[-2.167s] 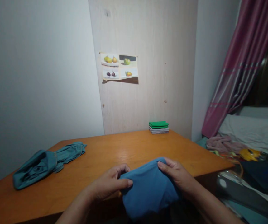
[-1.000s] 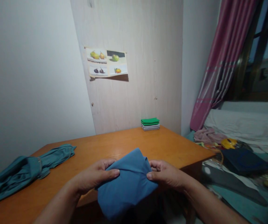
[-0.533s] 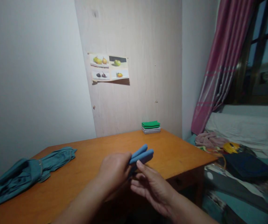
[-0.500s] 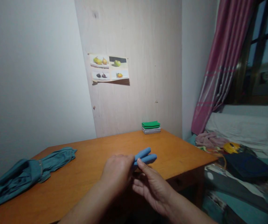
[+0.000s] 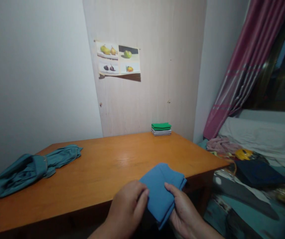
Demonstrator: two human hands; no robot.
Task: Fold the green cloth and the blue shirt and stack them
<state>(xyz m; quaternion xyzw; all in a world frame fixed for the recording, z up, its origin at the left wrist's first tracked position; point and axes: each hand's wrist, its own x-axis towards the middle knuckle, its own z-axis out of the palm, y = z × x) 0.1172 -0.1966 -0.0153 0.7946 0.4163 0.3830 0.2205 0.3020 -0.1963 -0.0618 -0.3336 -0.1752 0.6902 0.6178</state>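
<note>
A folded blue cloth (image 5: pixel 161 192) is held up between both hands at the front edge of the wooden table (image 5: pixel 102 172). My right hand (image 5: pixel 186 210) grips its right side, thumb on top and the other fingers underneath. At the cloth's left edge, my left hand (image 5: pixel 129 205) is closed with the thumb against the curled fingers; it pinches that edge. Farther back, a neat stack of folded cloths (image 5: pixel 161 129), green on top and grey checked below, sits at the table's rear right. A crumpled teal garment (image 5: pixel 33 169) lies on the left part of the table.
A bed (image 5: pixel 247 212) to the right carries a dark blue folded item (image 5: pixel 259 172), a pink cloth (image 5: pixel 220 145) and other clutter. Behind the table, a fruit poster (image 5: pixel 119 61) hangs on the wall. A pink curtain (image 5: pixel 237 73) hangs beside the window.
The blue cloth, earlier seen edge-on as a thin folded bundle, now shows its broad flat face and is lower and nearer. The view has shifted slightly, tilting down.
</note>
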